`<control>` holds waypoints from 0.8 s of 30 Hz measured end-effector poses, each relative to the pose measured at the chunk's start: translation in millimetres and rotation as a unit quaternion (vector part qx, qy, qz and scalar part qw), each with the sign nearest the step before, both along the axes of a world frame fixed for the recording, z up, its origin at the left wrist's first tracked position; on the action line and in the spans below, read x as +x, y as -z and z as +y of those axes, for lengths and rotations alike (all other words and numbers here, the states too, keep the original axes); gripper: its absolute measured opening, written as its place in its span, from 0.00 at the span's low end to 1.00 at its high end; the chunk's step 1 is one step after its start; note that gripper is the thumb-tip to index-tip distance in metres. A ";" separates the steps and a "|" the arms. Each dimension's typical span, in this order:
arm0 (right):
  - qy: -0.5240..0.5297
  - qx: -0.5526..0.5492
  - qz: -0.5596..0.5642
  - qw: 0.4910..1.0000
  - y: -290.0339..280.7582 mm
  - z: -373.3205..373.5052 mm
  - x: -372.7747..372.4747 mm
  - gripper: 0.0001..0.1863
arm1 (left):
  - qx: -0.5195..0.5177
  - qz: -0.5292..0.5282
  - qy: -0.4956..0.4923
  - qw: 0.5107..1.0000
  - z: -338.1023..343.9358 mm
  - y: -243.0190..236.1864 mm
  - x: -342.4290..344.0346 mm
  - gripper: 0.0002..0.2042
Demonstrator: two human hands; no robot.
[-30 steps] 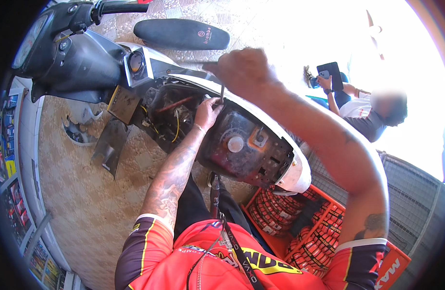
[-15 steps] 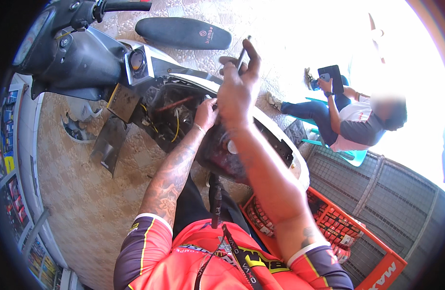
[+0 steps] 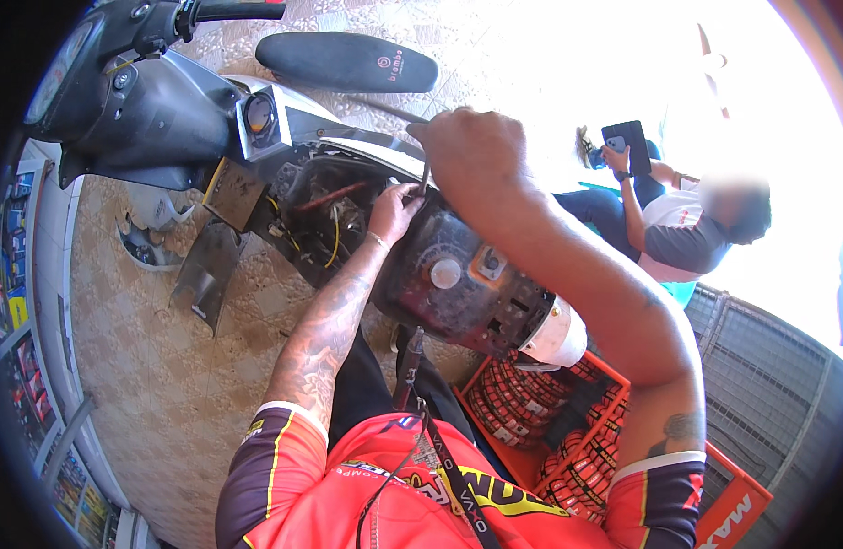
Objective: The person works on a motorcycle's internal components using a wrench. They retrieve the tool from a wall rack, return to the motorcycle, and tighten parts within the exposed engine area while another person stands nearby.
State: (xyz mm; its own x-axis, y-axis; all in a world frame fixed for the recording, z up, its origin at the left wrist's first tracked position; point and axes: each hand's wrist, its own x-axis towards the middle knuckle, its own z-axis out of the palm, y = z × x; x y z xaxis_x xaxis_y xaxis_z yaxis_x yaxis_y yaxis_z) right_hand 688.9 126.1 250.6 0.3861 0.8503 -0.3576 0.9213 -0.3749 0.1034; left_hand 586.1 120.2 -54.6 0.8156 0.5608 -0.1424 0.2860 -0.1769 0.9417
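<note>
A partly stripped scooter (image 3: 174,105) stands in front of me, its seat off and its inner frame exposed. My right hand (image 3: 476,151) is closed in a fist over the handle of a metal wrench (image 3: 385,109). One thin bar of the wrench sticks out to the left of the fist, and a shaft runs down from it toward the frame. My left hand (image 3: 394,212) is closed with its fingers pinched at the shaft's lower end, just in front of the dark tank (image 3: 421,279). The fastener or part under those fingertips is hidden.
The removed seat (image 3: 348,62) lies on the tiled floor beyond the scooter. Loose body panels (image 3: 206,274) lie at the left. Near my right side stands an orange rack (image 3: 733,499) of tyres. A person (image 3: 687,220) sits at the right holding a tablet.
My right hand has turned over and closed around the wrench, its elbow swinging out to the right. The bar that pointed upward now points left. My left hand stays nearly in place.
</note>
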 end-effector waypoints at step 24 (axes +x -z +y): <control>-0.211 0.278 -0.016 0.937 28.5 -34.2 48.8 0.29 | -0.081 -0.033 0.028 0.996 2.2 17.0 1.4 0.15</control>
